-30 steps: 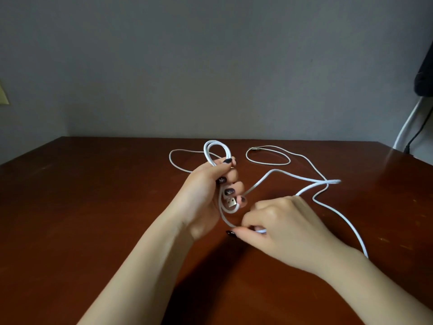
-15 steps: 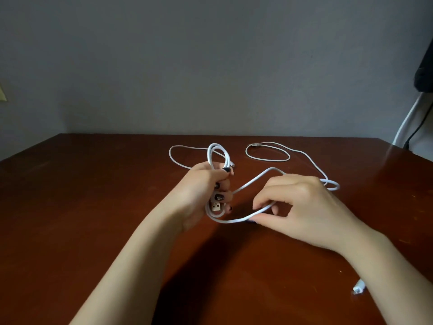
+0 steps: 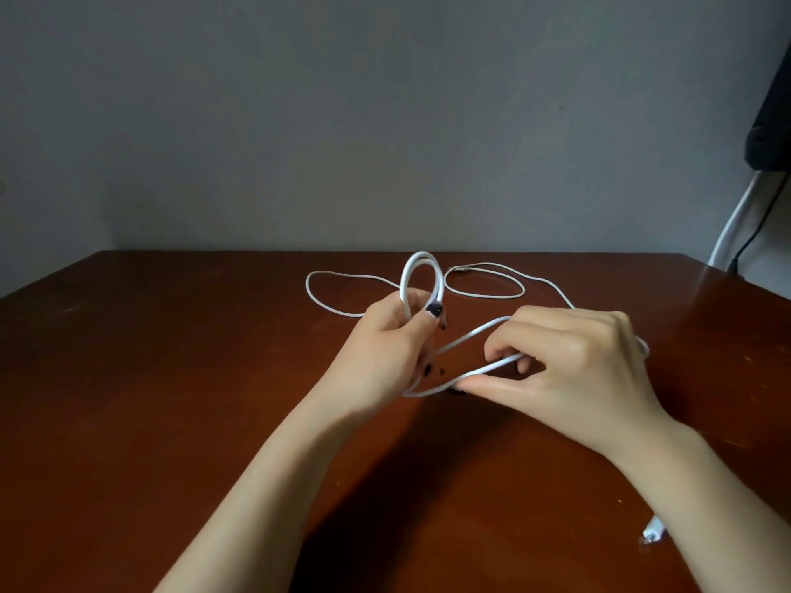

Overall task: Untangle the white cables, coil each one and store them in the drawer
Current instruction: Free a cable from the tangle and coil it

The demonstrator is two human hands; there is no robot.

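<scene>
From the head camera, judged early in the task: a couple of turns of the thick white round cable (image 3: 405, 280) gathered into a loop, the rest uncoiled; nothing stored yet, no drawer in view. Left hand (image 3: 385, 348), fingers curled, gripping that loop, its top standing up above the thumb. Right hand (image 3: 569, 370), fingers bent, pinching the next stretch of the same cable, just right of the left hand and low over the dark brown wooden table (image 3: 128, 400). Beyond both hands, flat on the wood, a thinner white cable (image 3: 522, 289) in loose open loops, untouched; whether crossed with the thick one behind the right hand, impossible to tell. Beside the right forearm, a white plug end (image 3: 652, 533). Left to do: finish this coil, coil the thin one, stow both
</scene>
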